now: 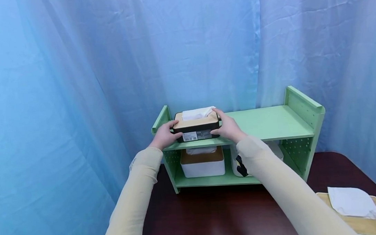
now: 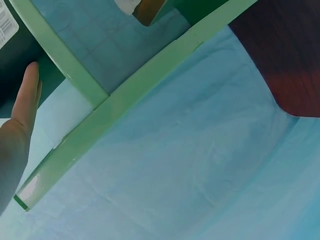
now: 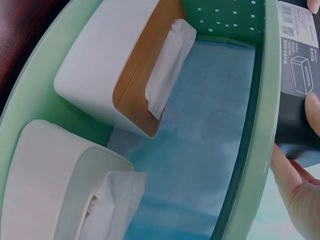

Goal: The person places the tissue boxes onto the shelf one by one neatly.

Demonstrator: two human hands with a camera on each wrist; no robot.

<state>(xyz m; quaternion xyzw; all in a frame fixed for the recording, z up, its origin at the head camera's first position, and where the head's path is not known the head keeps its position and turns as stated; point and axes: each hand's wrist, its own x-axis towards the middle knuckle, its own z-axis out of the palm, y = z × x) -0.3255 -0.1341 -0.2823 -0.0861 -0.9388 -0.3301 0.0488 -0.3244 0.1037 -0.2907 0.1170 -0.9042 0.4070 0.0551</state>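
Note:
A black tissue box (image 1: 197,124) with a light wooden lid is at the left end of the green shelf's top board, a white tissue (image 1: 197,113) poking out of its slot. My left hand (image 1: 164,135) grips its left end, thumb on the front face. At the other end my right hand (image 1: 228,127) holds it the same way, fingers over the lid's edge and thumb on the front. A label (image 3: 297,22) marks the box's front in the right wrist view. Whether its base touches the board, I cannot tell.
On the lower board stand a white tissue box (image 1: 203,168) with a brown top and a rounded white tissue box (image 3: 60,175), partly behind my right sleeve. The green shelf (image 1: 270,121) has raised sides. At right, a wooden board (image 1: 362,224) carries a white cloth-like piece (image 1: 352,201).

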